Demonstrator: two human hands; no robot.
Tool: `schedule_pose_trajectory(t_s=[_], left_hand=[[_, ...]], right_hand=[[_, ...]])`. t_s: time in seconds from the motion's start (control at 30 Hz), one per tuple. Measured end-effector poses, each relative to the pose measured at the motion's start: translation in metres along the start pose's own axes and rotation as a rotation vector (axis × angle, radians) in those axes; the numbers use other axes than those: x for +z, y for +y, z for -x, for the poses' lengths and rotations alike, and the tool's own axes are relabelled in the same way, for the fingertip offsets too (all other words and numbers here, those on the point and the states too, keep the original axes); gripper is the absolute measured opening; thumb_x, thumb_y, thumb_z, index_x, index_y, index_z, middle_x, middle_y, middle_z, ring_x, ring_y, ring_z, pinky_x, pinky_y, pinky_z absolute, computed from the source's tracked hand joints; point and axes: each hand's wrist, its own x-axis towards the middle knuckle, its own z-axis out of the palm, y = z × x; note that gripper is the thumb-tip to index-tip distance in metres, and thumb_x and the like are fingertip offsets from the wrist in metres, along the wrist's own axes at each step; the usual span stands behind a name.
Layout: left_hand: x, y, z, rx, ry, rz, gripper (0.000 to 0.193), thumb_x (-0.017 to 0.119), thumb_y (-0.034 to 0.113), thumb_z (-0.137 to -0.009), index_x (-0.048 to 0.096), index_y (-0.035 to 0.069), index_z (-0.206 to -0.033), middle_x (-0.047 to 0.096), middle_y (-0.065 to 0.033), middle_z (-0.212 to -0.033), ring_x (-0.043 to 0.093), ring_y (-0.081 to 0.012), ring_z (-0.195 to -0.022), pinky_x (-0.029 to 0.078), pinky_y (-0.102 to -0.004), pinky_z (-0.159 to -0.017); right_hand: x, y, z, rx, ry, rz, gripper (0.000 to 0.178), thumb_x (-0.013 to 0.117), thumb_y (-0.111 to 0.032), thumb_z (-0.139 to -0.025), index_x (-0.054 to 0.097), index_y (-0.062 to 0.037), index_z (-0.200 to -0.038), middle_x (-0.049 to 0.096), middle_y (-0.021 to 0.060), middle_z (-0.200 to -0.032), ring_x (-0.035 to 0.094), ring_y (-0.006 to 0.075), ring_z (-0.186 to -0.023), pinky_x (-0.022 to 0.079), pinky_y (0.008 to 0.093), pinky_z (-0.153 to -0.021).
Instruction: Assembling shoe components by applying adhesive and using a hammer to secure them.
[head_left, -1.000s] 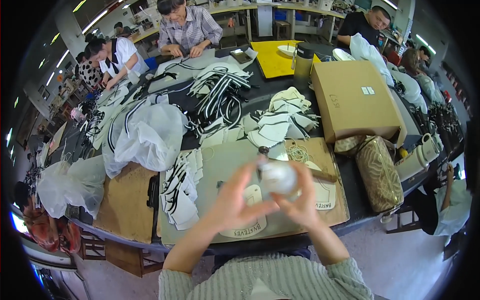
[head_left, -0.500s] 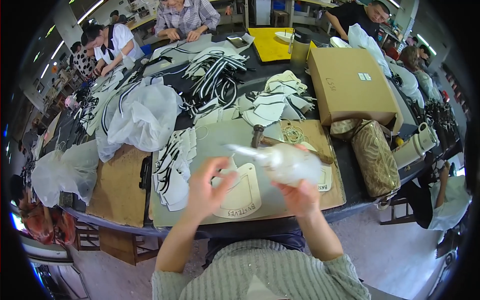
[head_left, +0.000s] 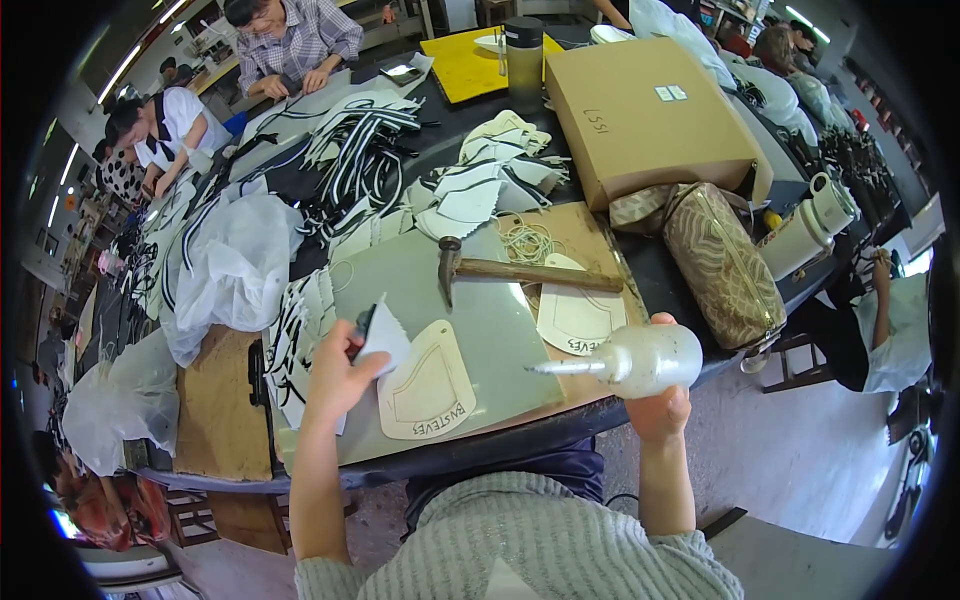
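My left hand (head_left: 338, 380) is closed on a small white piece (head_left: 386, 340) with a dark edge, holding it just above the mat. My right hand (head_left: 662, 408) grips a white squeeze bottle (head_left: 655, 360) at the front right of the table; its thin nozzle points left. Between the hands, a cream pattern template (head_left: 428, 385) with a cut-out shape lies on the grey mat (head_left: 490, 340). A second cream template (head_left: 580, 312) rests beyond the bottle. Beside my left hand, similar white pieces with black edges (head_left: 290, 340) overlap in a row.
A wooden-handled hammer (head_left: 540, 273) lies across the mat, near a coil of cord (head_left: 532, 240). Striped pieces (head_left: 490, 185) are piled behind. To the right stand a cardboard box (head_left: 650, 120), a patterned pouch (head_left: 720, 265) and a cream flask (head_left: 805, 230). Plastic bags (head_left: 235, 260) lie left; people sit across.
My left hand, open before, has closed on the white piece and moved left. The bottle in my right hand has moved right, off the mat's middle. The whole view has shifted.
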Motion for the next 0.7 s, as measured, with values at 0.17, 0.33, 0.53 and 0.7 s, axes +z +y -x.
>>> schedule_pose_trajectory(t_s=[0.17, 0.33, 0.53, 0.7], left_hand=[[-0.009, 0.041, 0.008, -0.123, 0.013, 0.332, 0.040, 0.064, -0.002, -0.078, 0.046, -0.001, -0.113, 0.063, -0.0078, -0.088, 0.060, -0.0106, -0.077, 0.046, -0.0213, -0.063], [-0.010, 0.034, 0.013, 0.056, 0.058, 0.303, 0.027, 0.066, 0.003, -0.081, 0.052, -0.002, -0.104, 0.063, -0.0063, -0.087, 0.059, -0.0087, -0.067, 0.043, -0.0203, -0.050], [0.000, 0.048, 0.017, -0.061, -0.007, 0.394, 0.020, 0.065, 0.009, -0.086, 0.058, -0.003, -0.101, 0.063, -0.0040, -0.078, 0.055, -0.0072, -0.056, 0.043, -0.0194, -0.049], [0.011, 0.037, 0.017, 0.009, 0.000, 0.483, 0.017, 0.060, 0.008, -0.090, 0.057, -0.004, -0.102, 0.063, -0.0049, -0.082, 0.059, -0.0095, -0.061, 0.050, -0.0209, -0.052]], right_hand=[[0.010, -0.002, -0.014, 0.056, 0.091, 0.159, 0.103, 0.080, -0.041, -0.060, 0.028, -0.0017, -0.139, 0.054, 0.0104, -0.115, 0.058, 0.0239, -0.106, 0.047, 0.0363, -0.094], [0.025, 0.004, -0.021, 0.151, -0.159, -0.098, 0.109, 0.084, -0.041, -0.056, 0.028, 0.0009, -0.139, 0.055, 0.0114, -0.111, 0.058, 0.0224, -0.103, 0.048, 0.0349, -0.091], [0.049, -0.013, -0.040, -0.165, 0.001, 0.456, 0.079, 0.082, -0.027, -0.063, 0.041, 0.0003, -0.126, 0.055, 0.0071, -0.106, 0.055, 0.0170, -0.100, 0.045, 0.0301, -0.087], [0.048, -0.025, -0.042, -0.053, -0.101, 0.062, 0.092, 0.083, -0.038, -0.054, 0.041, 0.0024, -0.125, 0.056, 0.0096, -0.105, 0.057, 0.0192, -0.098, 0.047, 0.0310, -0.085]])
